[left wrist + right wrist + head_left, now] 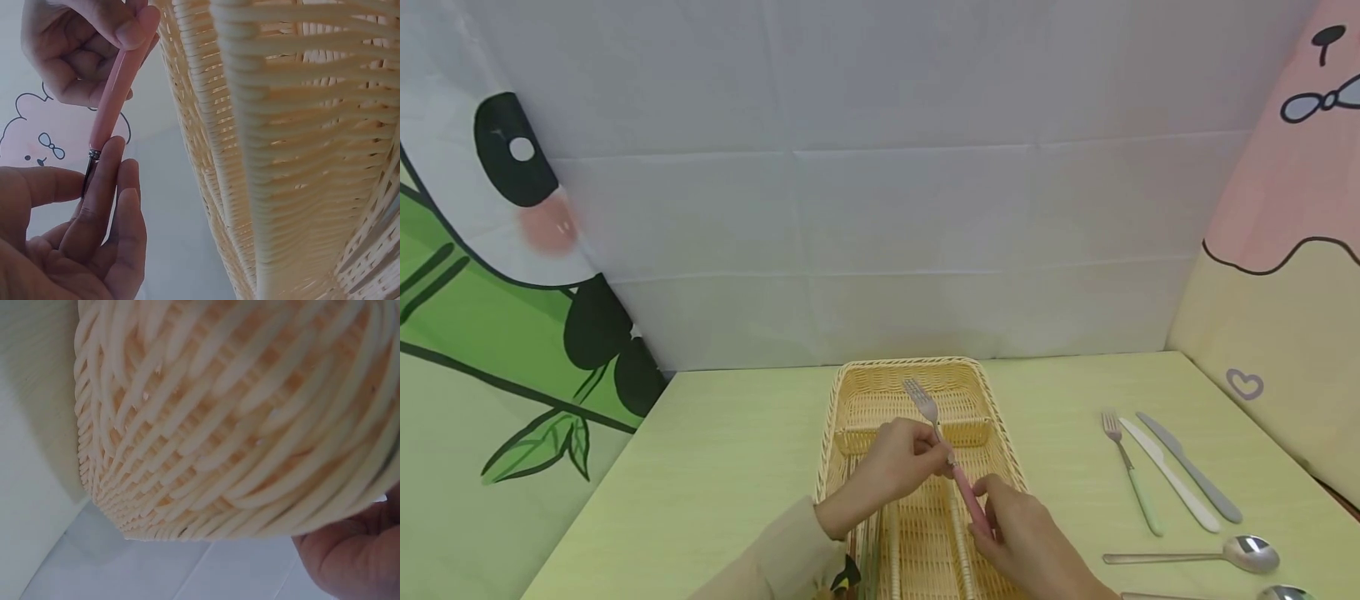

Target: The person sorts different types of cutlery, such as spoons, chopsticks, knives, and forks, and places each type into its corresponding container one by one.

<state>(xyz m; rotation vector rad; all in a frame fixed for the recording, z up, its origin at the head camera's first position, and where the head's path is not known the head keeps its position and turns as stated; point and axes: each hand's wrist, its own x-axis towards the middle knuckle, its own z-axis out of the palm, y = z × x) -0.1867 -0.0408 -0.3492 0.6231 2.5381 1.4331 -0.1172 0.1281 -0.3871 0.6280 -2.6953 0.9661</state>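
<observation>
A fork with a pink handle (pixel 967 498) is held over the wicker basket (pixel 910 362), tines pointing up and away. My left hand (pixel 891 467) pinches its metal neck just above the handle. Lower on the fork, my right hand (pixel 1026 533) grips the pink handle between thumb and fingers. The left wrist view shows both hands on the fork, the left hand (pixel 81 231) at the neck and the right hand (pixel 87 50) round the handle end. In the right wrist view the basket wall (pixel 206 437) hides most of the right hand (pixel 356 556).
On the table to the right lie a green-handled fork (pixel 1131 471), a white knife (pixel 1172 477), a grey knife (pixel 1191 468) and a spoon (pixel 1247 553). Another spoon (pixel 1285 592) is cut off by the lower edge. Long thin sticks (pixel 870 554) lie in the basket's left compartment.
</observation>
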